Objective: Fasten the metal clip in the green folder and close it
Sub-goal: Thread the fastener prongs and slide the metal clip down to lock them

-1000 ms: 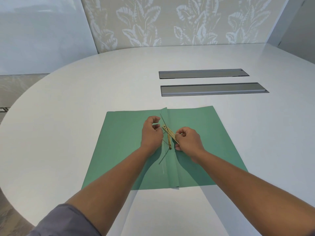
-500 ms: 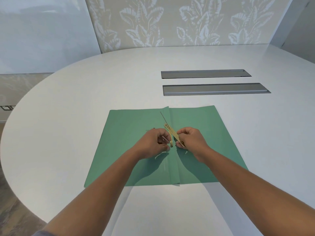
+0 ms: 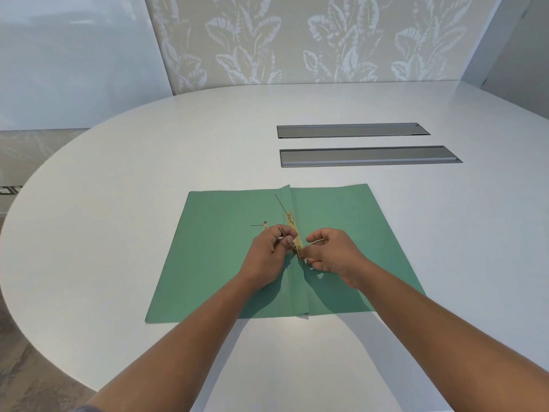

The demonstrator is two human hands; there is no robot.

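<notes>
The green folder (image 3: 225,263) lies open and flat on the white table, its spine fold running toward me. A brass metal clip bar (image 3: 294,230) lies along the spine. My left hand (image 3: 271,251) pinches a thin metal prong just left of the bar's near end. My right hand (image 3: 332,252) pinches the bar's near end and another thin prong from the right. One thin prong (image 3: 280,202) sticks up at the far end of the bar. A small loose brass piece (image 3: 264,224) lies on the left cover.
The white oval table (image 3: 148,162) reaches far beyond the folder. Two grey recessed slots (image 3: 368,156) sit in it behind the folder. The table's curved edge (image 3: 35,331) drops to the floor on my left.
The clip bar has swung from a diagonal to lie along the spine. My left hand came down from the far end to the near end. A small brass piece now shows on the left cover.
</notes>
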